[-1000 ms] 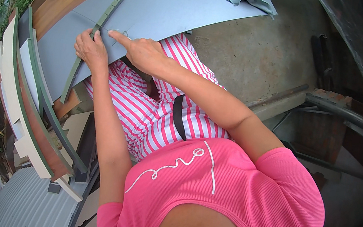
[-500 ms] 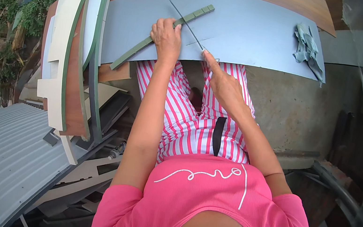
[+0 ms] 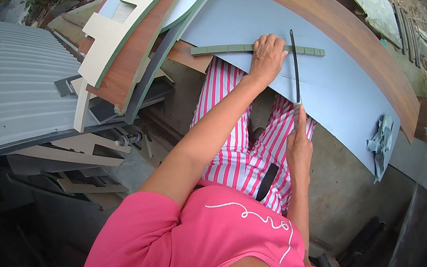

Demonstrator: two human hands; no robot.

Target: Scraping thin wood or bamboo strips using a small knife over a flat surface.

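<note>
A long narrow strip (image 3: 227, 49), greenish-grey and crossed by several cut lines, lies over the pale blue board (image 3: 337, 91). My left hand (image 3: 267, 59) presses on it from above, fingers curled over its upper side. Closed round the near end of a thin dark hacksaw (image 3: 295, 62), my right hand (image 3: 300, 141) is at the board's near edge. The saw is seen edge-on and crosses the strip just right of my left hand; whether its teeth are in a cut I cannot tell.
Brown wood-grain board (image 3: 322, 14) runs behind the blue one. Cut panels (image 3: 126, 47) are stacked at the left beside a corrugated sheet (image 3: 15, 80). A grey-green cloth (image 3: 382, 146) hangs over the board's right end. Offcuts (image 3: 80, 163) and a can (image 3: 128, 139) lie lower left.
The whole view has turned, so the board now slants down to the right. My right hand has drawn the saw nearer my body; my left hand still holds the strip.
</note>
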